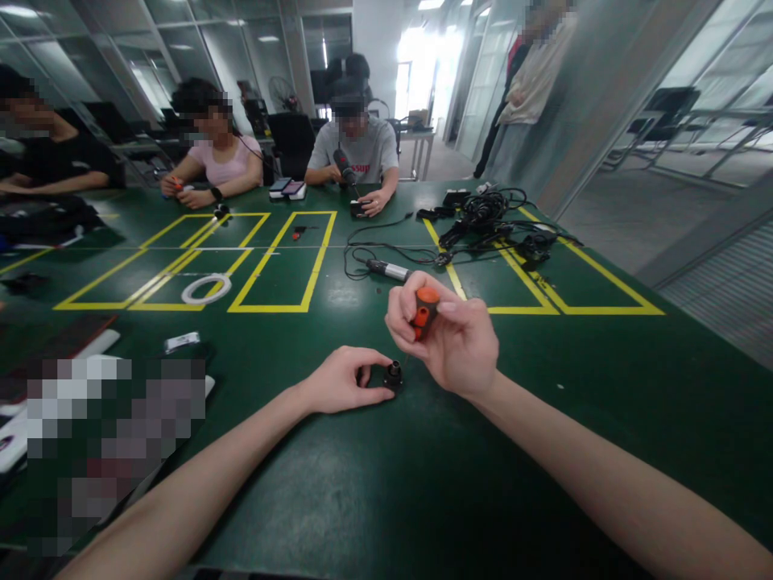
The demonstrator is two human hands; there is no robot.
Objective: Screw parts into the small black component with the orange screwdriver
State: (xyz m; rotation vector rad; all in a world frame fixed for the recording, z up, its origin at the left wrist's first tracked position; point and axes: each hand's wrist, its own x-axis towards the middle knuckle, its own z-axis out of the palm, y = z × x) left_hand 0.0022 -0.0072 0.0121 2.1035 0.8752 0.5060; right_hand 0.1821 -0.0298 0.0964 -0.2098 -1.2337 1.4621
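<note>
In the head view, my left hand (347, 380) rests on the green table, its thumb and fingers closed around a small black round part (394, 377). A short cylinder stands up from the middle of that part. My right hand (452, 338) is raised a little above and to the right, its fingers wrapped around the orange and black handle of a screwdriver (426, 304). The thin shaft points down toward the black part. Whether its tip touches the part I cannot tell.
Ahead lie a grey and black electric screwdriver (387, 268) with a cord and a heap of black cables (483, 213). A white ring (206, 288) sits among yellow tape outlines. Blurred items (121, 435) lie at left. Several people sit across the table (326, 499).
</note>
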